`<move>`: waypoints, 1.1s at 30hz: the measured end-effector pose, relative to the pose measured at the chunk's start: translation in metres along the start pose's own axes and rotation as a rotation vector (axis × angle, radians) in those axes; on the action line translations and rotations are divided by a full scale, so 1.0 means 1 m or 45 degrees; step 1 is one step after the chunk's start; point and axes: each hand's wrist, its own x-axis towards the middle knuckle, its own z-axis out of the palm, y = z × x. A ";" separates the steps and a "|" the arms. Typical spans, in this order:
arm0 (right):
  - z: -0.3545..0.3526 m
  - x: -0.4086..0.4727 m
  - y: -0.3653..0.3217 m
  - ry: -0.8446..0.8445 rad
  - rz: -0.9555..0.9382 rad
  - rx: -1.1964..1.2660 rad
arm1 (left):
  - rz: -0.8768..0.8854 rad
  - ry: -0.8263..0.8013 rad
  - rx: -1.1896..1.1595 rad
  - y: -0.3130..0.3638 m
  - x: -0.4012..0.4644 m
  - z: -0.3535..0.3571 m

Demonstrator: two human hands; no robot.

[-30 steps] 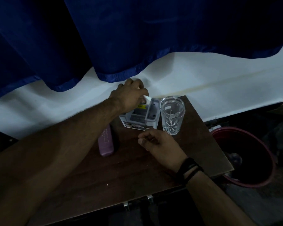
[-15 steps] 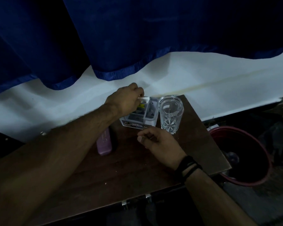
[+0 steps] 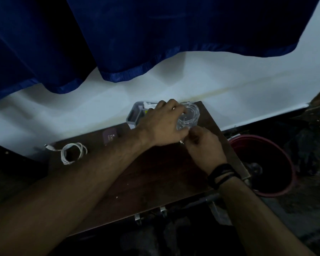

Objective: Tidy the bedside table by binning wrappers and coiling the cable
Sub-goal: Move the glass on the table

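Found the left hand (image 3: 163, 126) curled round the near side of the glass (image 3: 189, 115) at the back of the bedside table (image 3: 155, 178), fingers over the rim; could not tell whether truly clamped or only steadying. Found the right hand (image 3: 204, 146) just below, touching the left, fingers closed in a pinch; could not make out anything between them. Noted the cable (image 3: 73, 153) already coiled at the far left corner, well apart from both hands, and the red bin (image 3: 262, 163) on the floor just beside the table's right edge. Judged the step to be clearing a small scrap from beside the glass. Needed, for doing it well: a firm hold on the glass against tipping, a clean pinch low at the table surface, then a short carry rightward over the edge, released only above the bin's mouth.
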 end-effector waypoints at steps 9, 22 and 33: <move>-0.003 0.004 -0.003 -0.058 0.089 0.034 | -0.122 -0.064 -0.200 0.011 0.015 0.015; -0.001 0.008 0.002 0.055 0.135 0.053 | -0.157 -0.101 -0.287 0.004 0.033 0.008; -0.008 0.007 -0.007 0.132 0.129 0.332 | -0.182 0.291 -0.421 0.008 0.053 -0.015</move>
